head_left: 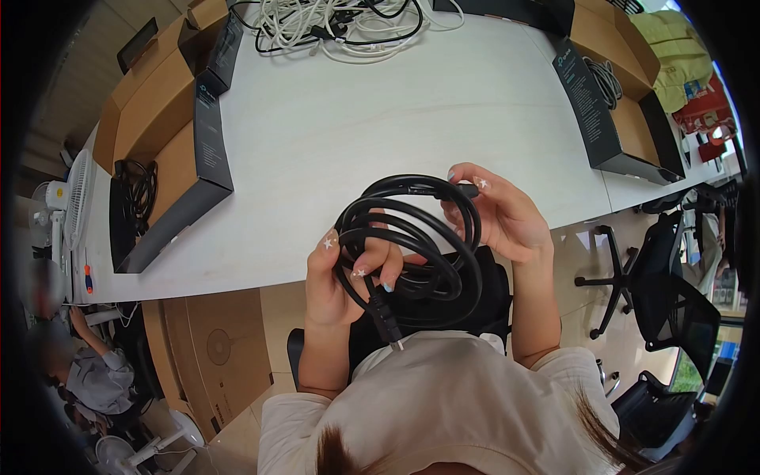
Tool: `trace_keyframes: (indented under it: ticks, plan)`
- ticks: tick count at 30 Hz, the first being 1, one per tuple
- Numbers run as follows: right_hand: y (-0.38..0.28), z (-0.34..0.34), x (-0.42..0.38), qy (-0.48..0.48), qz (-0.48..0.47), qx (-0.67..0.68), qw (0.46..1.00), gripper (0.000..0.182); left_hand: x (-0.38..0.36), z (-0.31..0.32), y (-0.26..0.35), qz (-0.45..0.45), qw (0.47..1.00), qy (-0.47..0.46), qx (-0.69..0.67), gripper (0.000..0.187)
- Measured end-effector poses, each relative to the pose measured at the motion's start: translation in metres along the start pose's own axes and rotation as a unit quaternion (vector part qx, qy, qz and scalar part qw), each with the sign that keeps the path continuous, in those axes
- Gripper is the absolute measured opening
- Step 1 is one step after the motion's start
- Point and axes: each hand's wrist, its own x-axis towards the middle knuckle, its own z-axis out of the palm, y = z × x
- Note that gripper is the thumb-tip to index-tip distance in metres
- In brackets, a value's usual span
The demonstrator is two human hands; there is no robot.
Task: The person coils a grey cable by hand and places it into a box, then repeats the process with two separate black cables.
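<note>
A black cable [404, 210] wound into several loose loops is held up in front of my chest, near the table's front edge. My left hand [348, 269] is closed around the left side of the coil. A plug [385, 321] with a metal tip hangs down below that hand. On the right side, my right hand [499, 210] pinches the other end of the cable, where a black connector [469, 191] shows between thumb and fingers. Some of the fingers are hidden behind the loops.
An open black box [210, 150] at left holds a black cable [141, 194]; another [590, 119] at right holds a grey cable [606, 83]. Tangled white and black cables [332, 28] lie at the back. An office chair [665, 277] stands right; a person [99, 368] sits left.
</note>
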Motion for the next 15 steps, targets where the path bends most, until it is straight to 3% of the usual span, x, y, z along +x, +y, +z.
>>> trace_keyframes:
  ticks: [4,6,9,11,12,15]
  plan:
    - [0.001,0.017,-0.001,0.103,-0.044,-0.279,0.954,0.045,0.009,0.011,-0.005,0.043,0.978,0.139,0.152,0.035]
    - [0.01,0.016,0.002,0.144,-0.103,-0.312,0.933,0.046,0.011,0.012,-0.008,0.059,0.96,0.18,0.208,0.036]
    - [0.013,0.019,0.001,0.166,-0.191,-0.368,0.895,0.062,0.01,0.0,-0.011,0.062,0.983,0.07,0.158,0.037]
    - [0.01,0.014,-0.001,0.166,-0.254,-0.417,0.857,0.075,0.012,0.004,-0.014,0.048,0.981,0.086,0.166,0.041]
    - [0.0,0.022,-0.004,0.172,-0.25,-0.493,0.815,0.093,0.013,0.005,-0.011,0.016,0.978,0.075,0.194,0.04]
    - [-0.025,0.041,-0.008,0.05,-0.23,-0.557,0.796,0.084,0.019,0.016,-0.007,-0.076,0.963,0.074,0.249,0.042]
